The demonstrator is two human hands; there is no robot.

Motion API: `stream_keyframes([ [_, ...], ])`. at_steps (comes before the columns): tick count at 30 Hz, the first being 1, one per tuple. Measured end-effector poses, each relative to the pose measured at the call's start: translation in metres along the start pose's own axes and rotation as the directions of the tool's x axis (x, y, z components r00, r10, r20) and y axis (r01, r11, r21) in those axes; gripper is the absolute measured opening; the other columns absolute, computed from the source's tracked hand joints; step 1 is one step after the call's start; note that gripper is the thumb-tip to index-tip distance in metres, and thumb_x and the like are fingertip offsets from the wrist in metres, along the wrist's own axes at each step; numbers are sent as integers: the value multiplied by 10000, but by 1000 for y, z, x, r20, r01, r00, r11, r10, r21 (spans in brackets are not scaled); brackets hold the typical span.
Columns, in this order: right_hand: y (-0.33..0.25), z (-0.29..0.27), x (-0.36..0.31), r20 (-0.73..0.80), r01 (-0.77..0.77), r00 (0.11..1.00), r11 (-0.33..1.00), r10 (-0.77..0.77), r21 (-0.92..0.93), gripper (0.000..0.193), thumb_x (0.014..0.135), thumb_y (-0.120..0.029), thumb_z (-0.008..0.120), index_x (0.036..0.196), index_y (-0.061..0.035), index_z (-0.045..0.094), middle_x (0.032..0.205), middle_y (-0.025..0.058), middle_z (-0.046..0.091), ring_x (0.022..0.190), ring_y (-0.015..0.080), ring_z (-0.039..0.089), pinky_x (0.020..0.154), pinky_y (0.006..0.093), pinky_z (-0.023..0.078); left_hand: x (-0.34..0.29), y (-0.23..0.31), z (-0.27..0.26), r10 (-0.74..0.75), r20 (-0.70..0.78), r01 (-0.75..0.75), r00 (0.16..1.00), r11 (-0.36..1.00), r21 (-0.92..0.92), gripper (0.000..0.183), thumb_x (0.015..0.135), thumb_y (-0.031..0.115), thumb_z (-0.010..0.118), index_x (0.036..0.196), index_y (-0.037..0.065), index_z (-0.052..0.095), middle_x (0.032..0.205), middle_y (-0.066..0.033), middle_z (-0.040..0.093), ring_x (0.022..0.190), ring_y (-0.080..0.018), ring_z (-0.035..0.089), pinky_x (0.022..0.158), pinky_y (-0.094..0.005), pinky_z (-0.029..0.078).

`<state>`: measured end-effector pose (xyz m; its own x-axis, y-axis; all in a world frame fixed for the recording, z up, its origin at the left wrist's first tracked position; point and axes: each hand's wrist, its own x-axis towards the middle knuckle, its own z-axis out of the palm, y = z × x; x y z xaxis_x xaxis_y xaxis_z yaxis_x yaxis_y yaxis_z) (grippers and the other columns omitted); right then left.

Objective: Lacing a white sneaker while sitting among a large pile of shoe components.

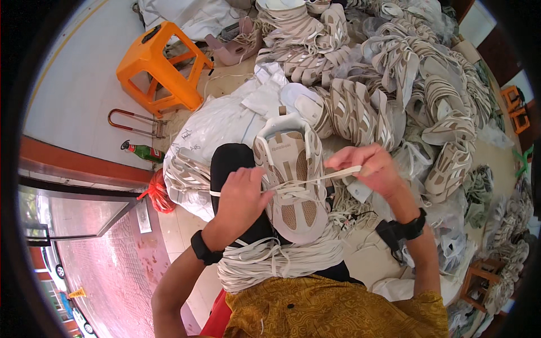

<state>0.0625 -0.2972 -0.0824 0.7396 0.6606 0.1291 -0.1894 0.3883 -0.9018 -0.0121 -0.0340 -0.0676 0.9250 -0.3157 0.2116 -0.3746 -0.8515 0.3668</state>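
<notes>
A beige and tan shoe upper point(293, 217) rests on my lap with its toe toward me, and a cream shoelace point(332, 176) crosses its eyelets. At its left edge my left hand point(242, 194) is closed on the shoelace, with a bit of lace showing on the hand's far left side. Off to the right, my right hand point(369, 169) pinches the other stretch of the lace and holds it taut. A thick bundle of cream laces point(259, 265) lies across my lap. Both wrists wear black bands.
Stacks of similar shoe uppers point(360, 112) cover the floor ahead and to the right. A stuffed white sack point(208, 132) sits ahead on the left. Beyond it are an orange stool point(160, 67), a green bottle point(147, 152) and a red plastic bag point(160, 194). A glass door point(73, 217) stands left.
</notes>
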Motion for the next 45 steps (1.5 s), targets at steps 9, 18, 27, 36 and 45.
stream_keyframes([
  [9, 25, 3, 34, -192, 155, 979, 843, -63, 516, 134, 782, -102, 516, 768, 25, 555, 691, 138, 554, 583, 217, 516, 604, 367, 440, -6, -28, 7, 156, 67, -160, 986, 985, 68, 75, 727, 84, 532, 747, 55, 467, 638, -93, 526, 602, -262, 547, 540, -357, 429],
  [18, 44, -18, 28, -417, 134, 907, 904, 53, 406, 133, 809, -136, 502, 753, -21, 539, 659, 66, 532, 524, 146, 430, 530, 307, 376, -16, -72, -47, -29, -24, 30, 999, 999, 30, 80, 802, 112, 497, 761, 44, 511, 669, -133, 530, 615, -306, 546, 517, -378, 425],
  [27, 29, -25, 29, -413, 138, 909, 897, 54, 420, 151, 812, -115, 499, 709, -9, 529, 596, 63, 492, 437, 107, 363, 439, 271, 321, -22, -75, -51, -83, 8, 83, 996, 996, -7, 64, 786, 91, 530, 760, 36, 508, 666, -133, 535, 615, -311, 547, 519, -381, 421],
  [36, 10, -31, 22, -574, 25, 811, 974, 112, 225, 152, 800, -76, 501, 665, -6, 499, 550, 46, 446, 389, 90, 309, 390, 254, 285, -54, -95, -60, -144, 127, 139, 981, 989, 47, 45, 762, 39, 502, 719, 25, 501, 637, -146, 505, 601, -327, 530, 502, -374, 407],
  [45, 17, -6, 32, -420, -22, 886, 924, 195, 381, 124, 789, -99, 531, 713, -2, 514, 577, 37, 458, 441, 84, 353, 427, 243, 302, -72, -122, -80, -144, 19, 138, 989, 975, 175, 65, 691, -9, 498, 730, 19, 542, 671, -108, 559, 618, -283, 567, 530, -345, 447],
])
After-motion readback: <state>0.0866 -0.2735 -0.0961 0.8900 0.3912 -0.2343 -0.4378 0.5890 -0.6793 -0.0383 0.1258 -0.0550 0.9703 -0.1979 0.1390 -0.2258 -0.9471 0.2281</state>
